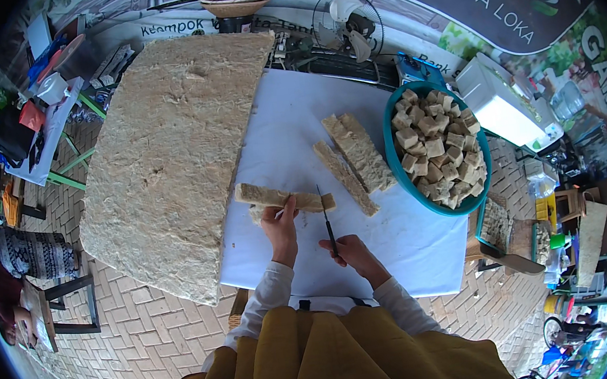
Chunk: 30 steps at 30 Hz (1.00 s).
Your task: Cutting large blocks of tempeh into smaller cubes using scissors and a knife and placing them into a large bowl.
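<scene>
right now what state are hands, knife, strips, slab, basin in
Long beige strip: held
Thin dark knife: blade at strip's right end
Left hand: closed on strip
Right hand: closed on knife
Round teal basin: filled with cubes
Two beige strips by basin: unheld
Big beige slab: one piece

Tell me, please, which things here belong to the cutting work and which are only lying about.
Cutting work: knife; held strip; loose strips; large slab; teal basin of cubes.

Apparently just lying about: fan; woven bowls; red container.
</scene>
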Tool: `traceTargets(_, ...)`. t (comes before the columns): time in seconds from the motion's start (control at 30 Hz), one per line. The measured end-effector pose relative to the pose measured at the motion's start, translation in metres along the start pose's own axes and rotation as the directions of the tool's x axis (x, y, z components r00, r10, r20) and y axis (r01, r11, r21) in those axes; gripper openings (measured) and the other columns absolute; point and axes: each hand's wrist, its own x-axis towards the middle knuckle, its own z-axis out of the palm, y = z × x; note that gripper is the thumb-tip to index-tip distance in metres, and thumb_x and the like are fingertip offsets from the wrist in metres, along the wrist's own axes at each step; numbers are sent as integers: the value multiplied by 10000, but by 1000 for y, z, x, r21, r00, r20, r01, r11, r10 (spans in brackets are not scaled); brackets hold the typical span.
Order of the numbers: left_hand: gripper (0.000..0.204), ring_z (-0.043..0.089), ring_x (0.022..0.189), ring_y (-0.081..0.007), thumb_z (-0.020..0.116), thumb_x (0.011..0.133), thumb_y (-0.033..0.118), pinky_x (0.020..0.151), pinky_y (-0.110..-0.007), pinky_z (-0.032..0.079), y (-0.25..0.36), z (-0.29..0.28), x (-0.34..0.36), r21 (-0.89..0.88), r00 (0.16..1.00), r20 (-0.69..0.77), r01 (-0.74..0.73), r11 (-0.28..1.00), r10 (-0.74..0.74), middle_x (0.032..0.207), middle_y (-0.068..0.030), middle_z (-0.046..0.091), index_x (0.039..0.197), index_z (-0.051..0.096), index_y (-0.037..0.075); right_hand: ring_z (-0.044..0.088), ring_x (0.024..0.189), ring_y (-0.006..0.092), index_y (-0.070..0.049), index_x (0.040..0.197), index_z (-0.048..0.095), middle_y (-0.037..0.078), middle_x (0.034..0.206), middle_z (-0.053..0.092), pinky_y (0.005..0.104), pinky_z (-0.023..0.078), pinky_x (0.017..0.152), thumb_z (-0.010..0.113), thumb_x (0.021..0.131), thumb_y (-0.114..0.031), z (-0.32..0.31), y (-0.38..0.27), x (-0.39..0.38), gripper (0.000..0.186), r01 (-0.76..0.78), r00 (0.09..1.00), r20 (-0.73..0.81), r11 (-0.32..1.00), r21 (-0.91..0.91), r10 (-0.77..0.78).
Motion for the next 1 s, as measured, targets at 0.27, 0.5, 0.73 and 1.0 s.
traceTargets(0.27,271,613,676,-135,715,773,170,606,-262,490,-4,-2,2,207,985,-11,-167,964,173,801,-92,645,900,615,-48,429,429,75,-62,610,559,-6,538,491,228,316,397,698,804,-323,1,1,-4,354,-44,999,-4,999,2,44)
traceTargets(0.5,279,629,632,-174,707,770,196,592,-293,481,-2,-4,2,400,956,4,-269,876,292,706,-112,650,858,609,-50,421,433,69,-55,617,565,-13,545,487,226,300,397,698,808,-306,2,-3,-7,342,-46,999,5,999,-15,46)
traceTargets(0.73,188,625,680,-153,693,795,146,629,-253,484,5,-6,10,93,984,-31,-170,981,173,813,-57,661,888,619,1,430,447,71,-56,617,552,-15,544,487,224,325,421,673,822,-363,-2,0,-11,389,-11,1000,20,997,-72,13)
traceTargets(1.0,91,586,726,-79,700,798,118,665,-224,503,10,-1,9,-316,980,-17,181,931,-197,861,7,635,837,618,121,468,625,93,-45,834,506,11,719,478,222,395,578,541,831,-579,0,22,-27,536,-30,964,267,998,53,15)
